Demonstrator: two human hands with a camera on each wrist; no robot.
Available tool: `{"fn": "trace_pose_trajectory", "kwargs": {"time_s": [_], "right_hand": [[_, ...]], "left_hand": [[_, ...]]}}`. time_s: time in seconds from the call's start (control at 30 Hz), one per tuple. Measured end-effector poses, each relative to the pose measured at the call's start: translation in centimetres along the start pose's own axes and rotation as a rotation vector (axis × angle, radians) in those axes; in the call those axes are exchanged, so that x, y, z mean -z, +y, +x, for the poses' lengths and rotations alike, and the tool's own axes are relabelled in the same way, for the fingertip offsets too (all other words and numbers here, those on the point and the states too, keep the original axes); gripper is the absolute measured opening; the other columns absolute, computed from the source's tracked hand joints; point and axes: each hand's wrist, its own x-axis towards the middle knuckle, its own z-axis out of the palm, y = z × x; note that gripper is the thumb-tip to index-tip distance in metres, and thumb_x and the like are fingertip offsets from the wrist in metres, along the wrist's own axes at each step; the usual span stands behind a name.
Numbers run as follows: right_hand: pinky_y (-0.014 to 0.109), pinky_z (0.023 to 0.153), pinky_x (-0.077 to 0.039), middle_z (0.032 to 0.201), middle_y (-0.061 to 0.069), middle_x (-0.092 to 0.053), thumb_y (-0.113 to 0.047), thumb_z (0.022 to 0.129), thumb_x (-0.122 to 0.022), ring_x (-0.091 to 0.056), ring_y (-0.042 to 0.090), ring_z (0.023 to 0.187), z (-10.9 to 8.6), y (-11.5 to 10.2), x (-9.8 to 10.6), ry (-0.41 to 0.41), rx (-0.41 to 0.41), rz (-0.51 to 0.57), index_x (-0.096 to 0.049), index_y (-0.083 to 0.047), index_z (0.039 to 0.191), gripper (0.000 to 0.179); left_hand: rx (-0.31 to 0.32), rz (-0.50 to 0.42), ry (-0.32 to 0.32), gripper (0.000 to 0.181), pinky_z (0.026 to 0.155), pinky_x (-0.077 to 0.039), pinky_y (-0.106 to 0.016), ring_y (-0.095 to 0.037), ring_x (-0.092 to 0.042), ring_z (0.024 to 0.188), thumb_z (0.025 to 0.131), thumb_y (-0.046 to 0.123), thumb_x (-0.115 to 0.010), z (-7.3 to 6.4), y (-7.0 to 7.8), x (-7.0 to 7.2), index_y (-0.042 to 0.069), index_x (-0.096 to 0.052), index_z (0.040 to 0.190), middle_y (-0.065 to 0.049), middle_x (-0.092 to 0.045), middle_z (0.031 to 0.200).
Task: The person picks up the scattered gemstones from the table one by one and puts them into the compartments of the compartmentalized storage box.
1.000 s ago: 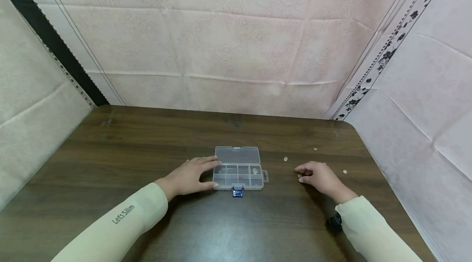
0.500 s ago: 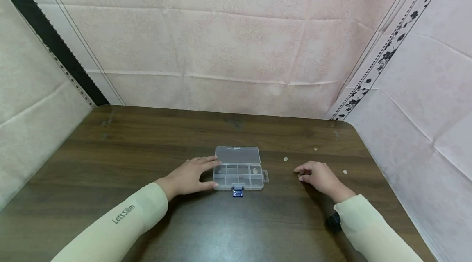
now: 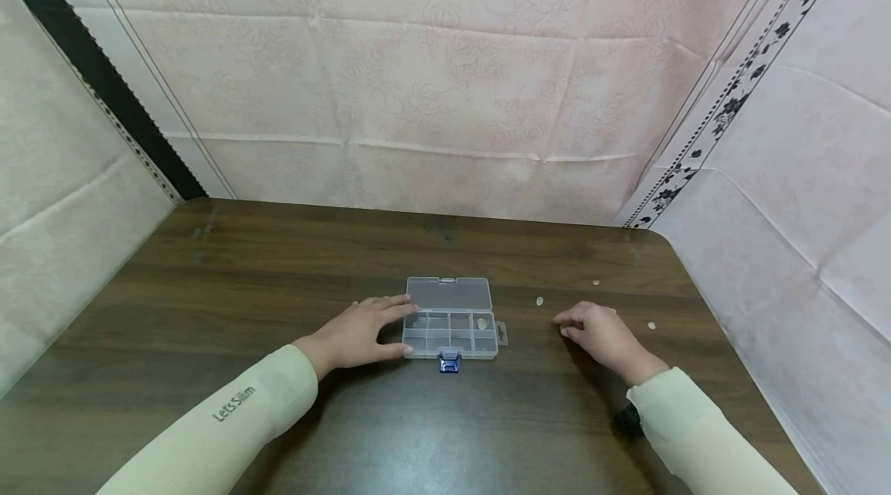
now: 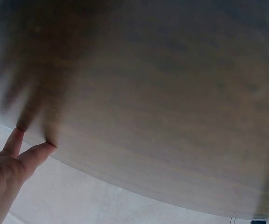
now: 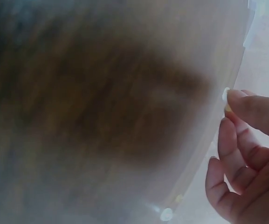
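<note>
A clear plastic compartment box (image 3: 461, 329) lies on the table with its lid (image 3: 448, 294) folded back. A pale disc (image 3: 482, 323) sits in its upper right compartment. My left hand (image 3: 358, 332) rests at the box's left side, fingers spread, with thumb and fingertips at its edge. To the right of the box, my right hand (image 3: 599, 334) is low over the table, its thumb and index finger pinched together. A small yellowish disc (image 5: 227, 108) shows between these fingertips in the right wrist view; from the head it is hidden behind them.
Around the right hand lie several small pale discs: one disc (image 3: 539, 301) toward the box, another disc (image 3: 595, 282) farther back, and a third disc (image 3: 651, 326) to its right. A blue clasp (image 3: 448, 364) juts from the box's front. Patterned cloth (image 3: 445, 93) hangs behind the wooden table (image 3: 313, 247).
The right hand has shifted very slightly to the left, and its thumb has closed in on the index finger, covering the disc seen there earlier. The left hand and box have stayed put.
</note>
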Motion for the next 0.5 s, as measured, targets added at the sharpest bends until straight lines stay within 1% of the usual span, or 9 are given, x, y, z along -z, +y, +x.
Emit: {"fn": "trace_pose_trajectory", "kwargs": {"time_s": [0.1, 0.17, 0.2, 0.33, 0.4, 0.5], "right_hand": [[0.059, 0.088, -0.044, 0.097, 0.005, -0.069, -0.002, 0.086, -0.069, -0.066, 0.026, 0.092, 0.0, -0.4, 0.1, 0.044, 0.033, -0.04, -0.075, -0.007, 0.099, 0.015], [0.062, 0.088, -0.043, 0.096, 0.003, -0.069, -0.002, 0.085, -0.07, -0.066, 0.026, 0.093, 0.0, -0.6, 0.0, 0.068, 0.045, -0.064, -0.076, -0.008, 0.097, 0.014], [0.061, 0.087, -0.044, 0.095, 0.003, -0.069, -0.002, 0.085, -0.071, -0.066, 0.025, 0.092, 0.0, -0.7, 0.0, 0.082, 0.053, -0.075, -0.076, -0.009, 0.096, 0.013], [0.051, 0.081, -0.051, 0.092, 0.001, -0.067, -0.001, 0.083, -0.073, -0.066, 0.023, 0.088, -0.1, -1.0, -0.1, 0.135, 0.092, -0.11, -0.076, -0.009, 0.092, 0.012], [0.043, 0.075, -0.054, 0.09, 0.001, -0.066, 0.0, 0.081, -0.074, -0.066, 0.022, 0.085, -0.1, -1.1, 0.0, 0.159, 0.119, -0.125, -0.076, -0.008, 0.09, 0.012], [0.039, 0.072, -0.054, 0.088, 0.001, -0.065, 0.002, 0.08, -0.075, -0.066, 0.021, 0.082, 0.0, -1.3, 0.0, 0.192, 0.158, -0.148, -0.076, -0.006, 0.089, 0.012]], "left_hand": [[0.002, 0.002, -0.001, 0.073, 0.106, -0.023, -0.067, -0.036, -0.032, 0.14, 0.087, 0.065, -0.057, 0.0, 0.1, 0.0, 0.028, -0.042, 0.147, 0.002, -0.031, 0.156], [0.003, 0.002, -0.002, 0.072, 0.106, -0.023, -0.067, -0.036, -0.032, 0.14, 0.087, 0.065, -0.057, 0.0, 0.1, 0.0, 0.028, -0.042, 0.147, 0.002, -0.031, 0.156], [0.004, 0.003, -0.002, 0.072, 0.107, -0.023, -0.067, -0.036, -0.032, 0.14, 0.086, 0.065, -0.057, 0.0, 0.1, 0.0, 0.028, -0.042, 0.147, 0.002, -0.031, 0.156], [0.006, 0.003, -0.003, 0.073, 0.107, -0.023, -0.067, -0.035, -0.032, 0.14, 0.086, 0.065, -0.057, 0.0, 0.0, 0.0, 0.028, -0.042, 0.148, 0.002, -0.031, 0.156], [0.005, 0.003, -0.004, 0.073, 0.107, -0.023, -0.067, -0.035, -0.031, 0.14, 0.086, 0.065, -0.057, 0.0, 0.0, 0.0, 0.029, -0.041, 0.148, 0.002, -0.031, 0.156], [0.005, 0.003, -0.004, 0.073, 0.107, -0.023, -0.067, -0.035, -0.031, 0.14, 0.086, 0.065, -0.056, 0.0, 0.0, 0.0, 0.028, -0.041, 0.148, 0.002, -0.031, 0.156]]}}
